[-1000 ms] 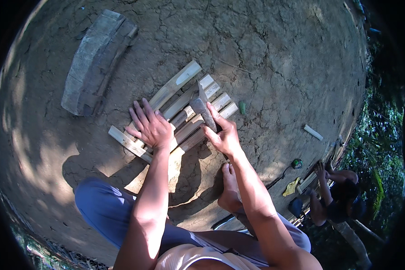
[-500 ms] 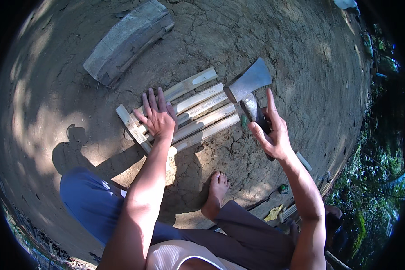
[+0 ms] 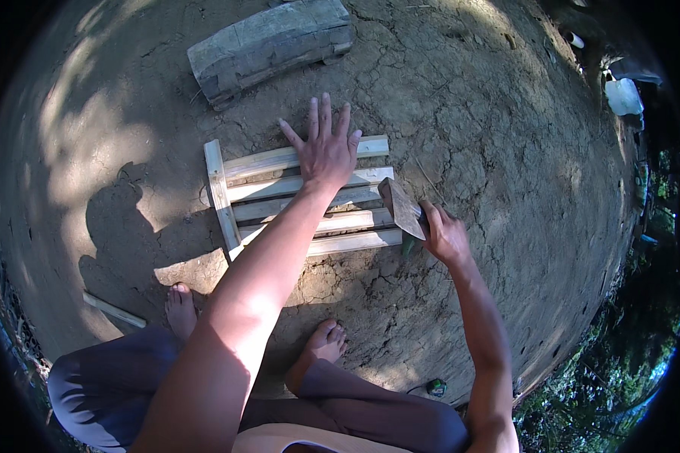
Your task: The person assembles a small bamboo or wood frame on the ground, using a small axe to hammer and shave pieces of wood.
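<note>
Several pale wooden slats (image 3: 351, 220) lie side by side on the dirt, with small gaps between them. Across their left ends runs a shorter wooden crosspiece (image 3: 219, 190). My left hand (image 3: 329, 157) rests with fingers spread over the farthest slat (image 3: 268, 161), fingertips reaching past its far edge. At the slats' right ends, my right hand (image 3: 447, 238) is closed round a hatchet's handle, close below the head. The hatchet (image 3: 402, 207) has its metal head beside or against the ends of the middle slats; contact cannot be made out. Most of the handle is hidden by my hand.
A thick hewn log (image 3: 272, 47) lies beyond the slats. One loose wooden strip (image 3: 114, 309) is at the left near my foot (image 3: 180, 311). My other foot (image 3: 326, 341) stands in front of the slats. A small green-and-black object (image 3: 436, 387) sits by my right knee.
My left hand has moved farther out along the slats. The hatchet has come down and turned toward the slat ends, and my right fingers have closed round its handle. The view has shifted.
</note>
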